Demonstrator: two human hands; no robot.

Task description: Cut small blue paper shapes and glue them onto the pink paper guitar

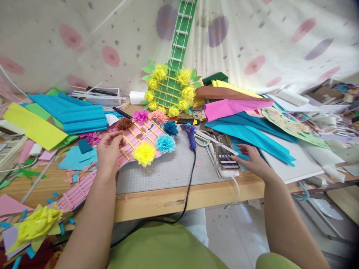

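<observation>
A pink paper guitar [140, 140] lies tilted on the grey cutting mat, trimmed with yellow, light blue, dark blue, peach, magenta and brown paper flowers. My left hand [110, 147] is at its left edge, thumb and fingertips pinched together just below the brown flower [125, 123]; what they hold, if anything, is too small to name. Over a lit phone [227, 158] is my right hand [251, 158], fingers apart, one fingertip close to or touching the screen. A blue glue gun [191, 136] rests nearby, its long white glue stick [209, 139] reaching toward my right fingers.
Behind stands a green paper guitar [175, 87] ringed with yellow flowers. Folded crepe paper lies left [81, 112] and right [249, 134]. The glue gun's black cord [190, 186] drops over the table's front edge [165, 203]. A yellow flower [39, 224] sits at lower left among scraps.
</observation>
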